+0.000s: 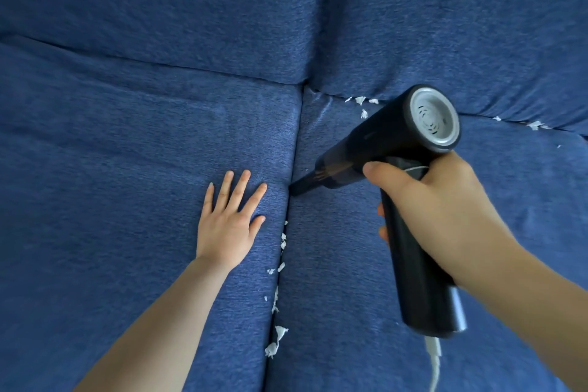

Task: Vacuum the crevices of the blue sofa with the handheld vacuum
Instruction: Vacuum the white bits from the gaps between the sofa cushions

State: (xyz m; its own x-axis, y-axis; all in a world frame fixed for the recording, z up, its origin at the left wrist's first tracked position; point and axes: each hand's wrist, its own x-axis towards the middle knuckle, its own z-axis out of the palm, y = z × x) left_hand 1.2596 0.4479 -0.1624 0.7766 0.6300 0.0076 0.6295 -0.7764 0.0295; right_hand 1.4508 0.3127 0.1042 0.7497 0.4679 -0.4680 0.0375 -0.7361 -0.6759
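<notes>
Blue sofa (127, 153) cushions fill the frame, white paper scraps (281, 242) strewn down the centre crevice (288, 207) and along the back seam at upper right. The left hand (230, 219) lies flat, fingers spread, on the left cushion. The right hand (445, 210) grips the black handheld vacuum (391, 143) by its handle, nozzle tip in the crevice. It looks rigid and light, best held at the handle. No containers are visible.

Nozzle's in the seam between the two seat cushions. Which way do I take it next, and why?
Probably draw the nozzle toward you along the seam. White scraps line it nearer you, while the stretch beyond the tip looks clean. The left hand lies flat on the left cushion; the right hand grips the vacuum.
</notes>
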